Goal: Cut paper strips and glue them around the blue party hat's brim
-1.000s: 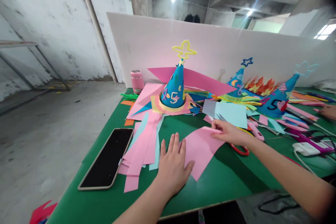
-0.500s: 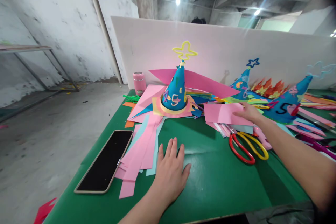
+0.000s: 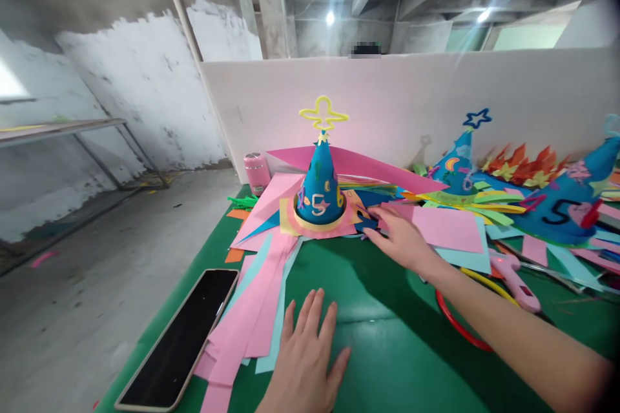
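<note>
My left hand lies on the green table with its fingers spread, beside long pink and light-blue paper strips. My right hand reaches across, thumb and index finger apart, at the dark blue paper scraps; whether it touches them I cannot tell. Just left of those scraps stands a blue cone party hat with a "5" on its front and a yellow pipe-cleaner topper. To the right of my right hand, a pink paper sheet rests over light-blue paper.
Under my right forearm are red-and-yellow-handled scissors, partly hidden. A pink glue gun lies beside them. More blue cone hats stand at the right. A phone lies near the left edge; a pink bottle stands behind.
My right hand has left the pink paper sheet and moved left to the blue scraps near the hat. My left hand stays flat on the table. The camera view has tilted up slightly.
</note>
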A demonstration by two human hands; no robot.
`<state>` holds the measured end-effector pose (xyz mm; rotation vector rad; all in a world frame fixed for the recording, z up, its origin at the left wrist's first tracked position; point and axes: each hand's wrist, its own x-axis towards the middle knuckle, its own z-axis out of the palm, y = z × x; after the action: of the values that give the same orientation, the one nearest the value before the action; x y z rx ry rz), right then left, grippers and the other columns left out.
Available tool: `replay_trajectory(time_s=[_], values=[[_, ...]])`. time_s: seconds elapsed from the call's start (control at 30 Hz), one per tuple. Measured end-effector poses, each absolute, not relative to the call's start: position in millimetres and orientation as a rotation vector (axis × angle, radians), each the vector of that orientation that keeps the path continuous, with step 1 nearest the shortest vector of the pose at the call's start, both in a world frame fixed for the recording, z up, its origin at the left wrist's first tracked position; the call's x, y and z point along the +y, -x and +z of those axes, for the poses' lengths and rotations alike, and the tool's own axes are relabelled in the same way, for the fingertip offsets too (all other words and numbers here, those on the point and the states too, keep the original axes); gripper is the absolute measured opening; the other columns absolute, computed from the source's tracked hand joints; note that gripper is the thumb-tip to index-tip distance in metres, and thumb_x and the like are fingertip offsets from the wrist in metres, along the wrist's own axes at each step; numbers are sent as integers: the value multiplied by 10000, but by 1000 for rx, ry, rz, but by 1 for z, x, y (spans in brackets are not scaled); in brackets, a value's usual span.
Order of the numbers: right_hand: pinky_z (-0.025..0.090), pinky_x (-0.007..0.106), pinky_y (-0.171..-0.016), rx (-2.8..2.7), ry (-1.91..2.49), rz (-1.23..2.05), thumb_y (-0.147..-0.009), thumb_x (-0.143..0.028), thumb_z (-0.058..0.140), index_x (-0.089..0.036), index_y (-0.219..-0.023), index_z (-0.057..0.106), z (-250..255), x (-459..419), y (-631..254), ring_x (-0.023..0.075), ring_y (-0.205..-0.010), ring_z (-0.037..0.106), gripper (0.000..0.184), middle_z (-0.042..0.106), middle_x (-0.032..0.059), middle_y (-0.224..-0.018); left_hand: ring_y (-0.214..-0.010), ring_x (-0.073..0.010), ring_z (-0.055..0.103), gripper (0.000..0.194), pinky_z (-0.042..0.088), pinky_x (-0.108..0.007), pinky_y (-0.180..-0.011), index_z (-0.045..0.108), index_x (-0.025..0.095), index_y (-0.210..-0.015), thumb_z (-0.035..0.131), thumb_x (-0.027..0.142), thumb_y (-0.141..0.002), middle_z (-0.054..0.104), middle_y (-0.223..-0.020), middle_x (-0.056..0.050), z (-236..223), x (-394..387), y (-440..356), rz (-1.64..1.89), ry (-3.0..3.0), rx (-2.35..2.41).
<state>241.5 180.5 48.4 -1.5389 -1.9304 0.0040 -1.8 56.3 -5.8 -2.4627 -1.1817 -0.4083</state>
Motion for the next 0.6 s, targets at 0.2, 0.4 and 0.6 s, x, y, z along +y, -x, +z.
replay_trajectory(time_s=[0.2, 0.4, 0.6], values=[[447, 477, -881, -1744, 1516, 201, -682, -572, 651, -185, -1291, 430, 68, 260, -166, 329, -1137, 505, 755, 524, 155, -1263, -1173, -329, 510, 457, 456, -497, -884, 513, 132, -1240, 497, 380, -856, 526, -1289, -191, -12, 57, 4, -450, 2469, -1199], [499, 409, -795, -1770, 1393, 336, -883, -390, 526, -172, -1181, 525, 73, 290, -161, 193, -945, 593, 369, 581, 80, -1140, -1210, -298, 479, 457, 435, -468, -923, 490, 184, -1276, 434, 425, -891, 498, -1333, -147, -23, 60, 11, -447, 2518, -1236], [481, 399, -836, -1685, 1356, 188, -823, -444, 554, -204, -1198, 497, 84, 264, -190, 239, -992, 598, 449, 616, 96, -1125, -1174, -298, 507, 475, 428, -453, -912, 525, 201, -1236, 456, 499, -873, 531, -1300, -139, -30, 63, 10, -509, 2513, -1217]])
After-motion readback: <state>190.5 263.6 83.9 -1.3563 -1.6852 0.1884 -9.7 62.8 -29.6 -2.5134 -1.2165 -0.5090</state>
